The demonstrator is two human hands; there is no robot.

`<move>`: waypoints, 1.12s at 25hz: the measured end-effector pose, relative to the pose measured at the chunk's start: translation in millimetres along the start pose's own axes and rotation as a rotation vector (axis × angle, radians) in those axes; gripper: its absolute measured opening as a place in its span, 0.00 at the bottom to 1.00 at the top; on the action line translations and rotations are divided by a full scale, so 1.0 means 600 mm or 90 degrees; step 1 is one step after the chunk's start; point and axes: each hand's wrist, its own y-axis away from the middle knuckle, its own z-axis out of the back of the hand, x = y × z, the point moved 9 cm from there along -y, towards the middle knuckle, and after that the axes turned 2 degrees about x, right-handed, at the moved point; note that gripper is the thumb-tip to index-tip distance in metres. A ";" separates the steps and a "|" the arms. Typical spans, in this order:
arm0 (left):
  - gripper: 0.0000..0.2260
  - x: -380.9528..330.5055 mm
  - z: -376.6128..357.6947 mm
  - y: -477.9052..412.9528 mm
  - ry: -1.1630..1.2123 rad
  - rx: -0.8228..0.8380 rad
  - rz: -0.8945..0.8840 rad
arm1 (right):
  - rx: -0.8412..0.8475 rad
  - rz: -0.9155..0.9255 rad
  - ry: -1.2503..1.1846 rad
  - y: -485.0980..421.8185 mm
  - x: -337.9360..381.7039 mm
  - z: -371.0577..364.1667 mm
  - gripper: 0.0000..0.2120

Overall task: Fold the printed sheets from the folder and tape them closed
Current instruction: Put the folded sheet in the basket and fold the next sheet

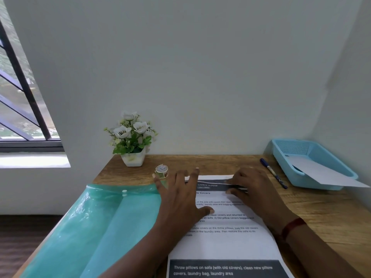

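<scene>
Desk [321, 213]: wood-grain top, set against a pale wall, corner at right.

Sheet [226, 243]: white printed page, lying flat at mid-desk, long side running away from the viewer. Dark header bands at the far end and the near end; the far band reads "LIVING ROOM". Its left edge is just beside the folder.

Folder [96, 227]: translucent teal plastic, snap button on its flap, lying on the left part of the desk and running out of the lower edge of view.

Left hand [180, 195]: flat, fingers spread and straight, palm down over the sheet's left edge, little finger reaching toward the tape.

Right hand [253, 187]: fingers nearly straight and pointing left, pressing on the sheet's far header band; thumb lies a little nearer on the page. Grips nothing visible. Red band [293, 227] on the wrist.

Tape [161, 171]: small patterned roll, standing on edge, beyond the left hand and near the plant.

Plant [131, 137]: white flowers in a white pot, at the desk's far edge.

Pen [273, 173]: blue and white, lying between the right hand and the basket.

Basket [321, 155]: light blue mesh tray at far right, holding a white paper [325, 173] that overhangs its near rim.

Window [18, 97]: barred, upper left.
</scene>
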 end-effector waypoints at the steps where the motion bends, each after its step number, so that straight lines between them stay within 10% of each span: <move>1: 0.44 -0.007 0.007 0.003 -0.010 -0.011 -0.007 | 0.018 0.005 0.013 0.000 0.006 0.001 0.09; 15: 0.14 -0.037 -0.018 0.032 0.041 0.104 -0.070 | 0.387 -0.075 0.078 0.055 0.044 -0.061 0.25; 28: 0.31 -0.035 -0.085 0.064 -0.046 0.326 -0.092 | 0.531 -0.121 0.055 0.092 0.049 -0.114 0.37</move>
